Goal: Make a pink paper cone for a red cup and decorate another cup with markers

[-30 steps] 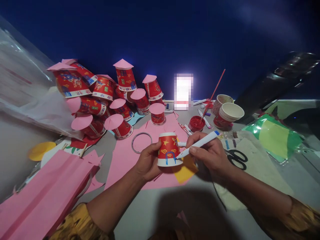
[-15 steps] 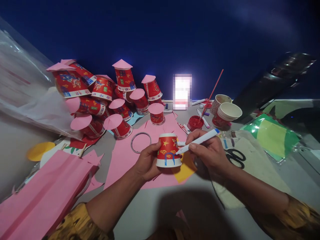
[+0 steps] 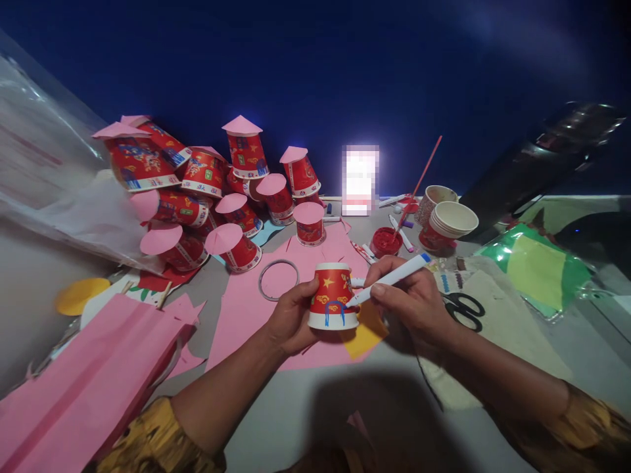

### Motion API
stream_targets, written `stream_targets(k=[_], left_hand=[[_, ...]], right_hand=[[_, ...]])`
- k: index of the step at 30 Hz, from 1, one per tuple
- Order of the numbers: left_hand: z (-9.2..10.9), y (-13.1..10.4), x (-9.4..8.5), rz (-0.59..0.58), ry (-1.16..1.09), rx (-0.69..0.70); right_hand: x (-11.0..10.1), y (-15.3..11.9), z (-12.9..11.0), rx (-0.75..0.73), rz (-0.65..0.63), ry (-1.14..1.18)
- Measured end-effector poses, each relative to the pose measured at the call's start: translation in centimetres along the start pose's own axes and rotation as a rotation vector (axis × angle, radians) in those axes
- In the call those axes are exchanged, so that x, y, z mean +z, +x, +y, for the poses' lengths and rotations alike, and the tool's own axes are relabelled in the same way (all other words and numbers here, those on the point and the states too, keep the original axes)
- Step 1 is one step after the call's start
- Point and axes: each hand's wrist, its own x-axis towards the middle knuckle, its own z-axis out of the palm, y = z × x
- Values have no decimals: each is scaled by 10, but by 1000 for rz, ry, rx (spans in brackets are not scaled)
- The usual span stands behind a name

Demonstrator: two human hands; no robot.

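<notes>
Red cup [image 3: 332, 282] upside down, clasped in the left hand [image 3: 294, 314] over the pink paper [image 3: 241, 328]; the right hand [image 3: 417, 292] pinches the white marker [image 3: 394, 278], nib right by the blue outline [image 3: 336, 303]. If that clasp slips, the line could skew; a knuckle straying forward might topple the paint pot [image 3: 387, 244]!

- centre: cup [image 3: 334, 286] of smooth printed paper, faintly satiny
- marker [image 3: 394, 278]: smooth white plastic
- centre: pink sheet [image 3: 236, 335], matt paper
- upper left: bag [image 3: 46, 135] of glossy, wrinkled clear plastic
- right: green packet [image 3: 537, 272] in shiny plastic film
- lower right: off-white cloth [image 3: 513, 358], matt, soft-looking
</notes>
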Motion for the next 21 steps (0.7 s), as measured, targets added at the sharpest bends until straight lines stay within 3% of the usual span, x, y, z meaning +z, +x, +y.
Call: stream_targets(k=[10,21], left_hand=[[0,0,-2,0,26,1],[0,0,0,119,-4,26]], right_hand=[[0,0,-1,5,0,7],[-2,-1,-2,-32,-70,7]])
